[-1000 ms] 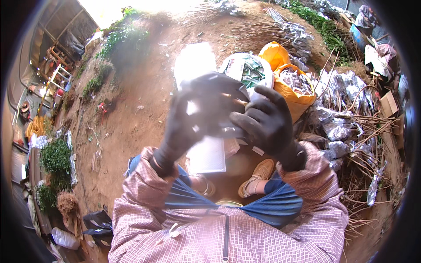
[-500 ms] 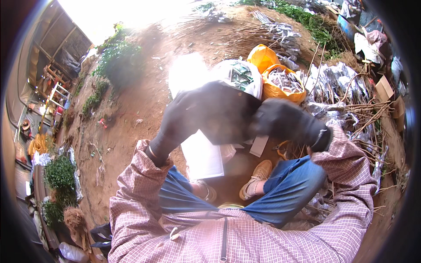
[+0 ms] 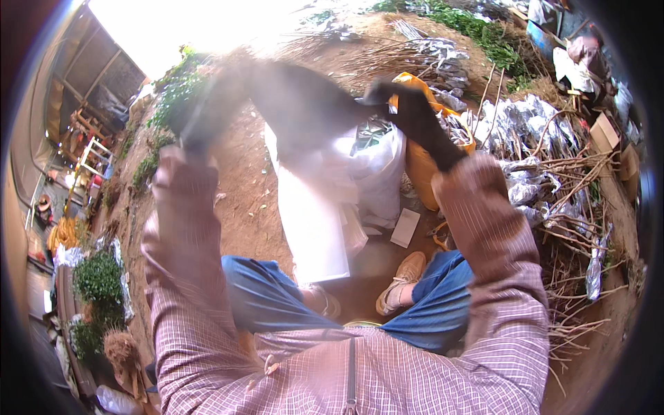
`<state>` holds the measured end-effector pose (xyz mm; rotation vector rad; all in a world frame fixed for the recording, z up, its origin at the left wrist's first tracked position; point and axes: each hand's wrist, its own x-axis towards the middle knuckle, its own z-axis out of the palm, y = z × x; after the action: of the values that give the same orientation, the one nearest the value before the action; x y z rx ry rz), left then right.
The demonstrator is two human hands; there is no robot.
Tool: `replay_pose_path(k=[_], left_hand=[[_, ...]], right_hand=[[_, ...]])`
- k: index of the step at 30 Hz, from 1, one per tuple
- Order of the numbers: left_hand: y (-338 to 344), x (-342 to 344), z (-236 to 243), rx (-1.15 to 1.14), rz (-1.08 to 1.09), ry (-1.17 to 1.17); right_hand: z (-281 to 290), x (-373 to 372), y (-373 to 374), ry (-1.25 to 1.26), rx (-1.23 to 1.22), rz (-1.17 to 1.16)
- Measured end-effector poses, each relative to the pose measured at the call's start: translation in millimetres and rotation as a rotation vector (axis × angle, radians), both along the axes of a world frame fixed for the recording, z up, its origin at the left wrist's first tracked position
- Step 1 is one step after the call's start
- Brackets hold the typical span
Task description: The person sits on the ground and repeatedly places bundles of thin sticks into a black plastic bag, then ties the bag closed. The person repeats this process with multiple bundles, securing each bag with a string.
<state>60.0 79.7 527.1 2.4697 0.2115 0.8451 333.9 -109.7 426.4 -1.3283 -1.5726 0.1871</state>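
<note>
A dark, limp sheet [image 3: 304, 104] is stretched between my two raised hands; whether it is cloth or plastic I cannot tell. My left hand [image 3: 218, 104], in a dark glove and smeared by motion, is at its left end. My right hand [image 3: 415, 117], also dark-gloved, pinches its right end. Beneath the sheet stands a white sack [image 3: 384, 173] holding small green-and-white packets. Beside it are orange bags [image 3: 422, 173] with more packets. A long white sheet [image 3: 311, 228] lies in front of my left foot, brightly lit.
A small white card [image 3: 405, 228] lies on the brown earth near my right shoe [image 3: 401, 280]. Foil-wrapped bundles of bare stems [image 3: 539, 131] fill the right side. Leafy green plants [image 3: 97, 273] stand at left. Cut greenery [image 3: 477, 31] lies at the far right.
Both hands have moved up and away from my body, the left one outward to the left. The dark sheet has spread out between them, uncovering more of the white sheet and sack.
</note>
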Motion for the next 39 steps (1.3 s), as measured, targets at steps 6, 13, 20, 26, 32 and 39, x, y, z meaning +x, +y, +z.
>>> replay_pose_path(k=[6,13,20,26,32,39], left_hand=[[6.4,-64.0,-4.3,0.324,0.427,-0.071],[-117.2,-80.0,-104.4,-0.307,-0.214,-0.134],[-208.5,-44.1,-152.7,-0.466,-0.363,-0.243],[-234.1,-22.4,-167.7,-0.025,-0.268,-0.200],[-240.9,-16.5,-168.7,-0.082,-0.301,-0.343],[-252.8,-23.7,-179.5,-0.300,-0.108,-0.255]], right_hand=[[24.0,-2.4,-6.5,0.004,0.449,-0.016],[-91.2,-21.1,-152.0,0.137,0.326,0.022],[-80.2,-36.6,-228.8,0.603,0.102,0.173],[-53.0,-87.7,-195.1,0.186,-0.122,-0.015],[-32.1,-83.4,-175.0,-0.069,0.072,-0.092],[-36.7,-118.7,-183.3,0.160,-0.233,0.227]])
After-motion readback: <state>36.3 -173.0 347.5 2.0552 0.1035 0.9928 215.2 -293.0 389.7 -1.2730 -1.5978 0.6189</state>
